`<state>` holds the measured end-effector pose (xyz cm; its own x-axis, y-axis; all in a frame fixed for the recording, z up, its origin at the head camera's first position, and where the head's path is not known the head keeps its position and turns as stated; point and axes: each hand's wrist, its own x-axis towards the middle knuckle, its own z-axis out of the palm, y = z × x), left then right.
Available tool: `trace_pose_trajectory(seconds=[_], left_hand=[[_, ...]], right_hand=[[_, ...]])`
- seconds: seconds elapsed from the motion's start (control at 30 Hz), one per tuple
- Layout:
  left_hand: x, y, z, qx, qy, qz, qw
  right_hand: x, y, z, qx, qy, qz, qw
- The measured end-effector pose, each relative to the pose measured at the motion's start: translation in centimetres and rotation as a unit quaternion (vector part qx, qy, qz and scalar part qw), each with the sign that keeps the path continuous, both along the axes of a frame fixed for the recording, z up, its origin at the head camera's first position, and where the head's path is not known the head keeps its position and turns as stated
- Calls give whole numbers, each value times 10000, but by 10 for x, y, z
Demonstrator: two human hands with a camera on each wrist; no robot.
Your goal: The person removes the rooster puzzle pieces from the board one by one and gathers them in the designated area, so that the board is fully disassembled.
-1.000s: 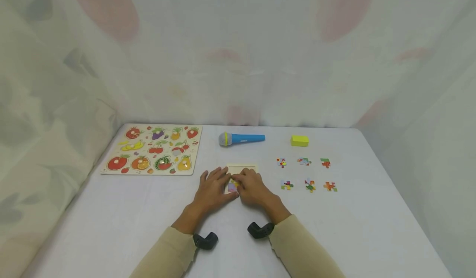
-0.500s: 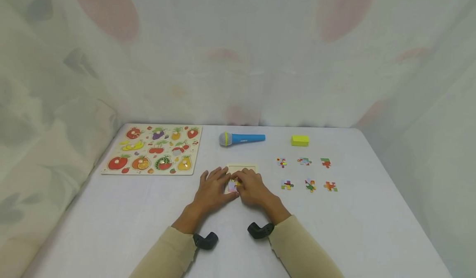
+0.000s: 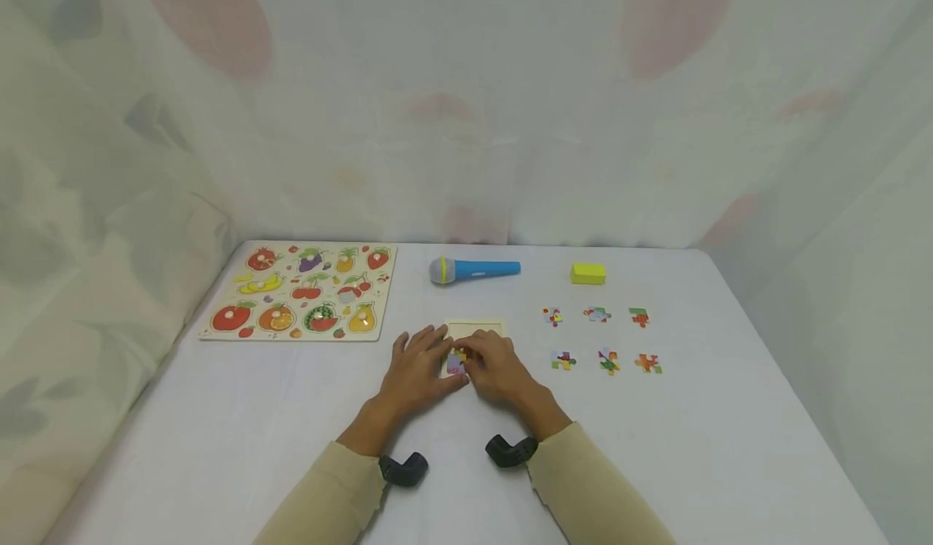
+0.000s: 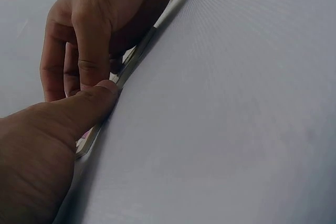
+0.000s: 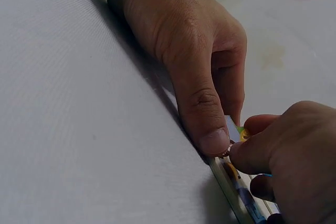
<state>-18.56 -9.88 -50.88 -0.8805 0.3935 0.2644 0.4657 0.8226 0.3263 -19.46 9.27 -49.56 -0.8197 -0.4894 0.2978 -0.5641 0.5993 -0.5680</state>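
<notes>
A small cream puzzle tray point(image 3: 475, 323) lies mid-table in the head view, with a lilac and yellow jigsaw piece point(image 3: 455, 363) in its near left part. My left hand point(image 3: 415, 373) holds the tray at its left side, fingers spread; the thumb presses on the near edge, as the left wrist view shows. Over the tray, my right hand point(image 3: 499, 367) has its thumb and fingers curled together at a piece that they mostly cover. In the right wrist view its fingertips meet beside my left thumb, above the tray's coloured surface point(image 5: 244, 195).
Several loose jigsaw pieces point(image 3: 608, 359) lie in two rows to the right. Behind them sits a yellow block point(image 3: 587, 274). A blue toy microphone point(image 3: 484, 269) lies behind the tray. A fruit peg board point(image 3: 291, 334) is at the back left. Fabric hangs around the table.
My right fingertips shift slightly at the tray, and a little of the piece's visible part changes. My left hand stays in place, and so do the loose pieces.
</notes>
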Motion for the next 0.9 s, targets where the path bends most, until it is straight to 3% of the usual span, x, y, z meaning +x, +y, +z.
trace_pose_trajectory(seconds=[0.27,0.53,0.77,0.9], left_hand=[[-1,0,0,-16,5,25,10000],[-2,0,0,-18,-85,50,9999],[0,1,2,87,-103,-27,9999],[1,1,2,96,-132,9,9999]], right_hand=[[0,-1,1,-371,413,290,9980],[-1,0,3,-688,520,193,9961],[2,7,8,-1205,360,5,9921],[5,12,14,-1553,44,-83,9878]])
